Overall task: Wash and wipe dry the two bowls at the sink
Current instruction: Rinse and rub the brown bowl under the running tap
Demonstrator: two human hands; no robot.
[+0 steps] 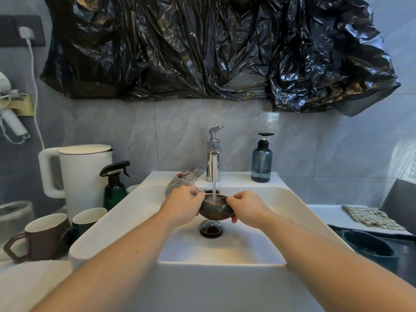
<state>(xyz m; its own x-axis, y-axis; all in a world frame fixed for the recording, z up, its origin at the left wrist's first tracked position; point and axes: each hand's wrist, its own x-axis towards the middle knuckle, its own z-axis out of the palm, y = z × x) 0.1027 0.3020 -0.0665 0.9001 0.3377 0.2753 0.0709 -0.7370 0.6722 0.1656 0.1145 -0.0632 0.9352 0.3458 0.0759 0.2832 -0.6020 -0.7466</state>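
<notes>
While water runs from the faucet [213,163] into it, the left hand [183,204] and right hand [246,207] both grip the dark bowl [215,210] over the sink [290,201].

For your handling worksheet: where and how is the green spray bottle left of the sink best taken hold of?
Probably by its narrow neck, just under the black trigger head of the spray bottle. It stands upright, and the kettle behind and the mugs in front crowd its body, so coming down from above on the sink side looks clearest.
</notes>
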